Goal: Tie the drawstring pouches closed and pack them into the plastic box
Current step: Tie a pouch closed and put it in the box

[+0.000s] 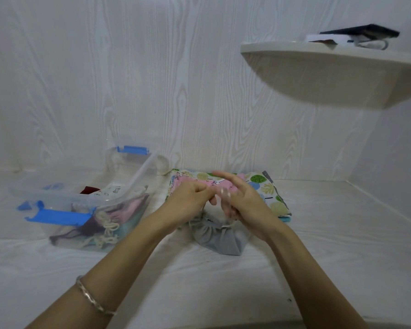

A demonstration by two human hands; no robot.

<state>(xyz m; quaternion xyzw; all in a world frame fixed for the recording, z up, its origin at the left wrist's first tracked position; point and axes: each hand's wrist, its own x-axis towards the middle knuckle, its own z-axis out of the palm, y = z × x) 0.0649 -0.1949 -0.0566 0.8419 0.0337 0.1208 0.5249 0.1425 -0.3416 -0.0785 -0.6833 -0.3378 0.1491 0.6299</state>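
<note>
L hand [191, 198] pinches cord [224, 193]; R hand [244, 205] at cord too, grip too blurry to tell. Pouch [219, 238] looks soft, light, floppy: I'd hold it by the gathered neck.

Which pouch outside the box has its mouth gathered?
The grey pouch, below the left hand and right hand; the pink pouch and leaf-print pouch lie flat.

We see a white wood-grain surface [199, 281] running back to the wall. On its left stands a clear plastic box [138, 176] with blue latches. Near the middle lies a grey pouch [221, 238], and just behind it a stack of patterned pouches [268, 188] rests flat, a teal pouch [285, 219] at the bottom. Up on the right we find a white shelf [318, 74] bearing a dark flat thing [361, 32] and some white things [318, 38].
</note>
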